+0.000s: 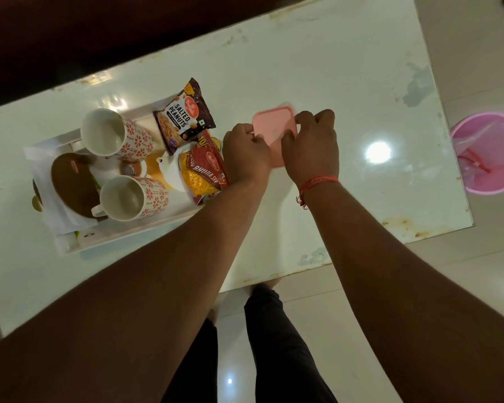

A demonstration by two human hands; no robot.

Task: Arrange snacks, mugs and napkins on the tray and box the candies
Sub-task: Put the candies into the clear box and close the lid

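Observation:
A small box with a pink lid (pixel 274 126) rests on the white table, right of the tray. My left hand (pixel 246 154) grips the lid's left edge and my right hand (pixel 312 146) presses on its right side; the box's contents are hidden. The white tray (pixel 122 238) holds two white mugs with red flower patterns (pixel 114 135) (pixel 131 197), a salted peanuts packet (pixel 184 117), a red bhujia sev packet (pixel 204 173), a brown round pack (pixel 73 184) on white napkins (pixel 56 213), and a small white teapot (pixel 170 170).
The glossy white table (pixel 346 68) ends close in front of me, with my legs and feet (pixel 262 330) below its edge. A pink bucket (pixel 489 154) with a plastic bag stands on the floor at the right. Dark furniture lies beyond the far edge.

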